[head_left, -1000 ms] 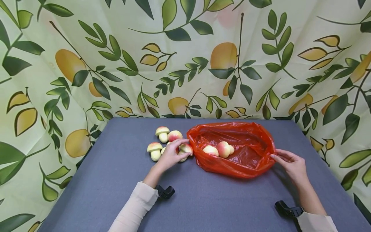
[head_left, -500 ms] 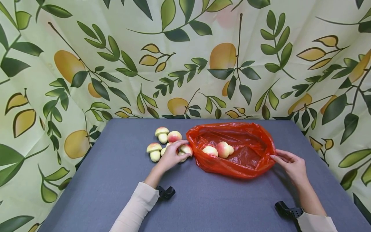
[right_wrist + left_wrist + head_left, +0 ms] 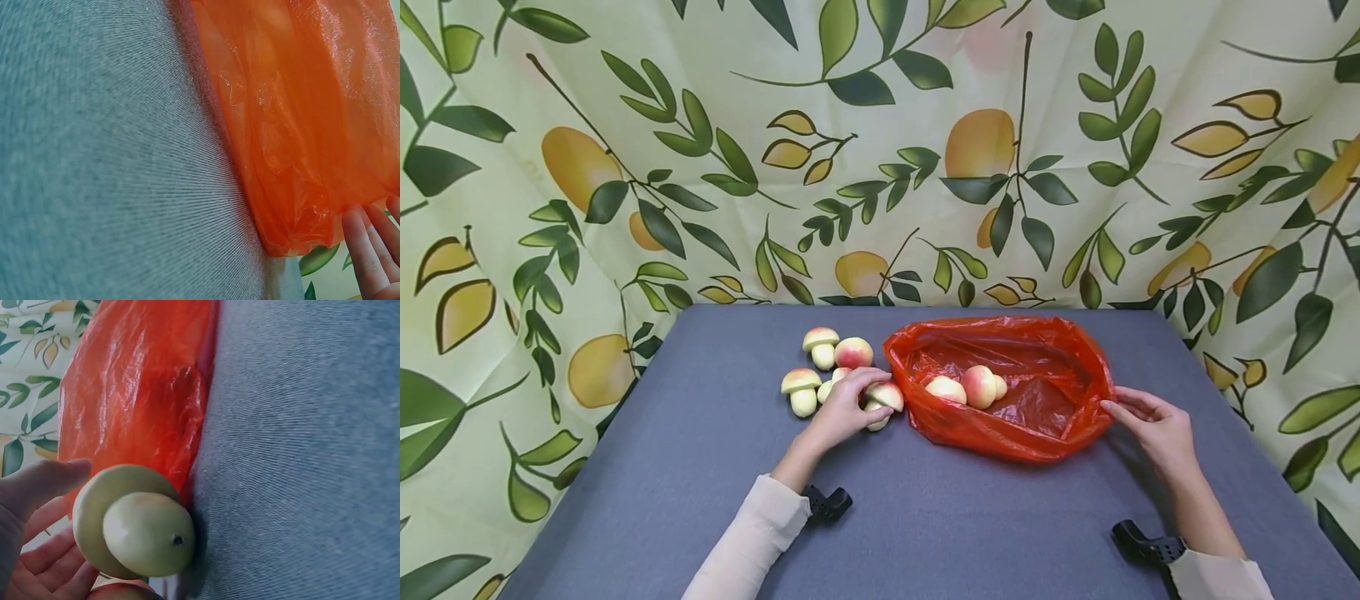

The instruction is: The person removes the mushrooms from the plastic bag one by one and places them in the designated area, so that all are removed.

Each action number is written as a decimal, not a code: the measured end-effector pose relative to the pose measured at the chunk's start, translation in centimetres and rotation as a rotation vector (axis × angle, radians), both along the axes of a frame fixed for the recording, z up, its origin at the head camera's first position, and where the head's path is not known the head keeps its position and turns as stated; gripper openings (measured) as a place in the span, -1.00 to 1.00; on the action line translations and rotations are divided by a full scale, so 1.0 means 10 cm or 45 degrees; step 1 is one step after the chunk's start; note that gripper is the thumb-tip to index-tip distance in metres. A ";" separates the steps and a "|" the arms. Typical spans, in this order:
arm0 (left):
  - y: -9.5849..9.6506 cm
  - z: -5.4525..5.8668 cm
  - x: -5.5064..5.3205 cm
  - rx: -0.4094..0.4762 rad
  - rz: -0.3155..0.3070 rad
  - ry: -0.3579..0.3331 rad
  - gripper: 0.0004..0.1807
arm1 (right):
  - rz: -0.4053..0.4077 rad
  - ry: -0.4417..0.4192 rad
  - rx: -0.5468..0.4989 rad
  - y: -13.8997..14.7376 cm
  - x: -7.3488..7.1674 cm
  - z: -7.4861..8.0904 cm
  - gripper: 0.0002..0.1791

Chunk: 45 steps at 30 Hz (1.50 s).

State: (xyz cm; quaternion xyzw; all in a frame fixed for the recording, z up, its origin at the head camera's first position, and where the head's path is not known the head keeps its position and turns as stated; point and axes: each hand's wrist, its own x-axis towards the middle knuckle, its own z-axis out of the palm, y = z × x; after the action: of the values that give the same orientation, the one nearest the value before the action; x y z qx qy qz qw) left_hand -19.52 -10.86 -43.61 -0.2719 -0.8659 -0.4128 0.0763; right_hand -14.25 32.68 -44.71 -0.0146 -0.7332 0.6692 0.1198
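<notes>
My left hand [image 3: 847, 408] has its thumb and fingers around a toy mushroom [image 3: 889, 396] with a reddish cap and pale stem. In the left wrist view the mushroom's stem end [image 3: 153, 534] faces the camera, with the thumb at one edge of the cap and the fingers partly hidden behind. Just right of it a red plastic bag [image 3: 1000, 446] lies with its mouth spread wide. Inside are two toy mushrooms, one pale [image 3: 945, 389], one pink-capped [image 3: 979, 387]. My right hand [image 3: 1159, 429] pinches the bag's right rim between thumb and fingers.
Several more toy mushrooms [image 3: 801, 390] cluster behind and left of the left hand, some partly hidden by it. All this is on a grey cloth-covered table [image 3: 970, 533]. A leaf-patterned curtain [image 3: 895, 200] closes off the back and sides.
The mushroom at my left hand has shifted slightly toward me and to the right, and its cap shows more. My right hand and the bag have stayed put.
</notes>
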 end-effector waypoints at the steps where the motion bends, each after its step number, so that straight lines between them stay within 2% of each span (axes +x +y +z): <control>1: 0.00 0.00 0.01 -0.004 -0.010 0.000 -0.49 | 0.003 0.016 -0.018 0.00 0.00 -0.01 -0.71; 5: -0.01 -0.02 0.04 -0.044 -0.041 -0.021 -0.48 | 0.012 0.057 -0.061 0.00 -0.01 -0.03 -0.62; 12: -0.02 -0.08 0.04 -0.082 -0.092 -0.078 -0.48 | 0.022 0.066 -0.056 0.01 0.00 -0.04 -0.66; 23: -0.02 -0.12 0.07 -0.069 -0.065 -0.163 -0.47 | 0.037 0.062 -0.048 0.01 0.01 -0.03 -0.70; 31: -0.04 -0.13 0.08 -0.051 -0.047 -0.190 -0.48 | 0.037 0.060 -0.037 0.01 0.01 -0.04 -0.70; 39: -0.06 -0.15 0.09 -0.037 -0.036 -0.212 -0.46 | 0.029 0.013 -0.024 0.01 0.01 -0.01 -0.69; 45: -0.07 -0.16 0.09 -0.028 -0.043 -0.189 -0.46 | 0.025 -0.006 -0.016 0.01 0.00 -0.01 -0.70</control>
State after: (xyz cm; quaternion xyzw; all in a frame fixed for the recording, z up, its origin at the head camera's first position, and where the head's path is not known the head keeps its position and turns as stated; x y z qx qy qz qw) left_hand -18.58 -11.54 -45.22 -0.2561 -0.8690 -0.4234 0.0019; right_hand -14.21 32.74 -44.77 -0.0096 -0.7295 0.6748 0.1114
